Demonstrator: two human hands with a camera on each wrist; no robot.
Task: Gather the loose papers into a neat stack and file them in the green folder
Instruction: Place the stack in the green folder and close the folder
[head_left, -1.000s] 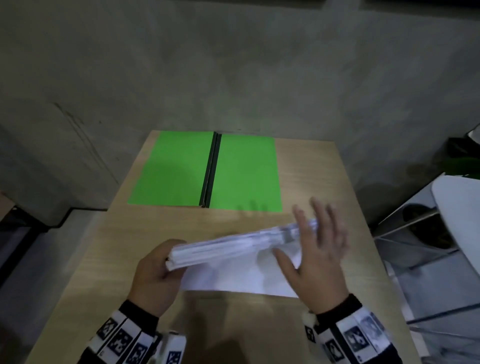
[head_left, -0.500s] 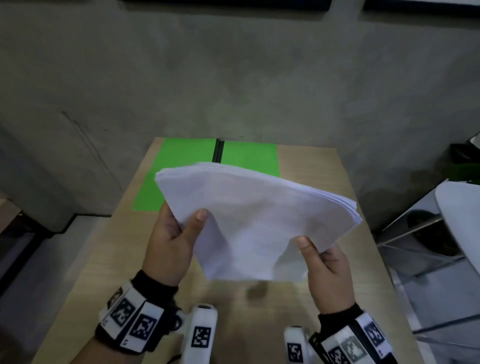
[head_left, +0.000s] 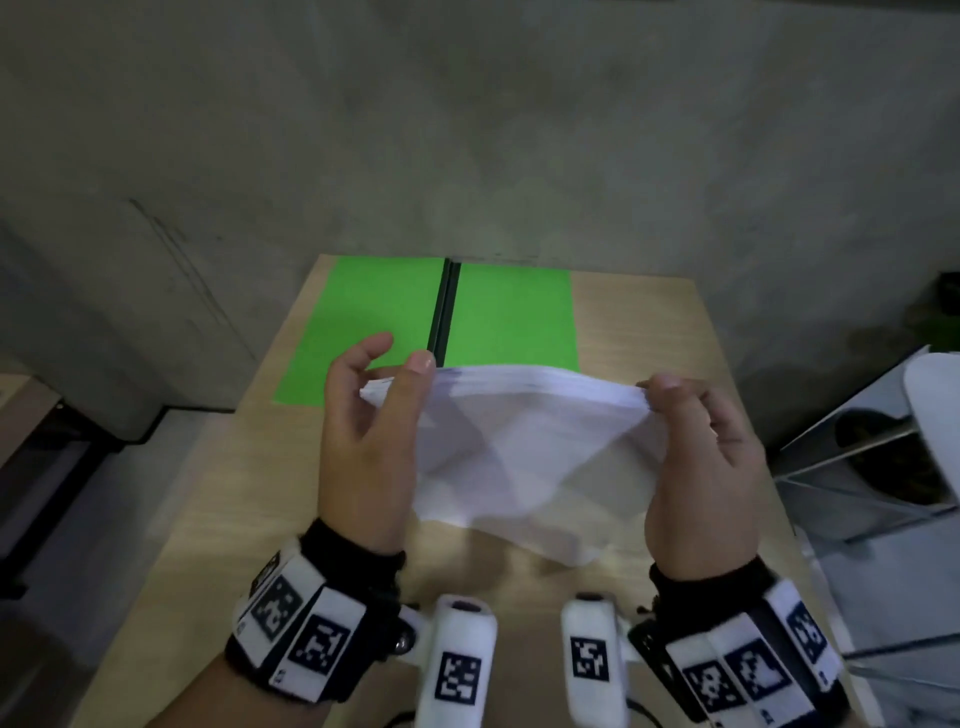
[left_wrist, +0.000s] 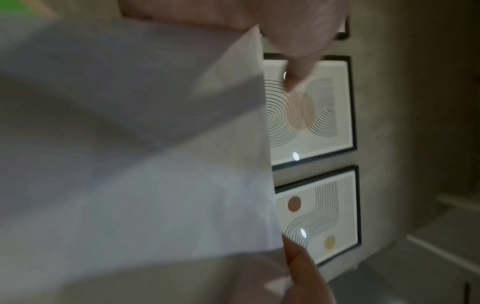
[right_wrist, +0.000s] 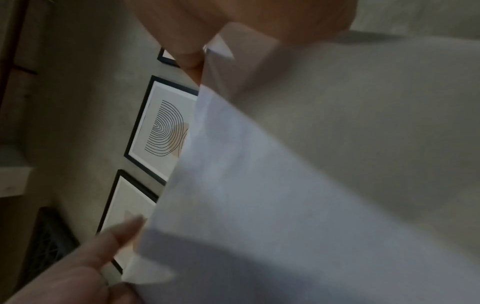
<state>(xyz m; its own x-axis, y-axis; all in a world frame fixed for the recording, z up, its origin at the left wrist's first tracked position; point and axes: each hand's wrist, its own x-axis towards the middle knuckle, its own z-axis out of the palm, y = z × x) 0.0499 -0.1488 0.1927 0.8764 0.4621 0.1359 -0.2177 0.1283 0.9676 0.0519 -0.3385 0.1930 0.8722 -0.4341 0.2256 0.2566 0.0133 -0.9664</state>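
Above the counter, a paper stack hangs.
Long edge runs 9 to 3 o'clock; left hand and right hand each pinch an end, green folder open at 12.

Head cam looks down at table, wrist cams close behind papers, both facing wall art
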